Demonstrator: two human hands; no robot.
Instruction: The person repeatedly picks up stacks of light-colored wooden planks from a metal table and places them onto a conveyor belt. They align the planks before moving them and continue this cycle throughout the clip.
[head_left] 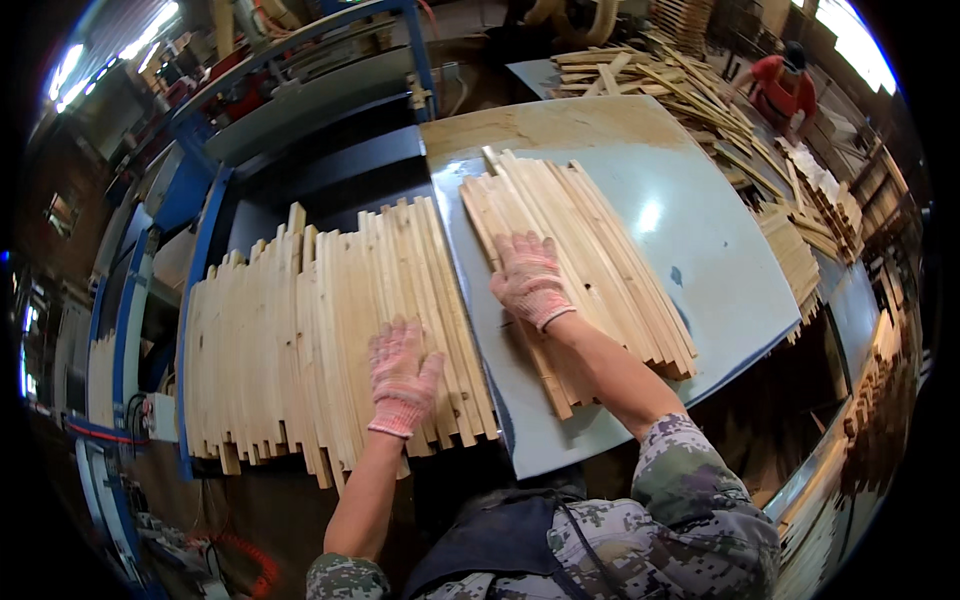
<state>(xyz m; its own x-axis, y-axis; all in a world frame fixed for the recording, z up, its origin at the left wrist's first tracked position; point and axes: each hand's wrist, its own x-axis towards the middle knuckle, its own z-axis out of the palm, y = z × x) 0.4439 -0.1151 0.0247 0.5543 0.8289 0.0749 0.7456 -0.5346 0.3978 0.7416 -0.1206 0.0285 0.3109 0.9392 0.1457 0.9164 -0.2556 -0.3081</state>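
Note:
My left hand [404,374], in a pinkish knit work glove, lies flat with its fingers stretched out on a wide row of pale wooden strips [260,350]. These strips sit side by side on the dark bed of a blue-framed machine, their ends uneven. To the right, my right hand [530,278], gloved alike, presses palm down near the left edge of a second, narrower bundle of wooden strips [600,270]. That bundle rests at a slant on a light grey-blue tabletop [720,270]. Neither hand is wrapped around a strip.
A blue machine frame [425,60] rises behind the bed. Loose wood pieces [690,95] are heaped beyond the table at the far right, where a person in red [785,95] stands. More stacked strips [795,250] lie past the table's right edge. A red coiled hose [262,565] hangs at lower left.

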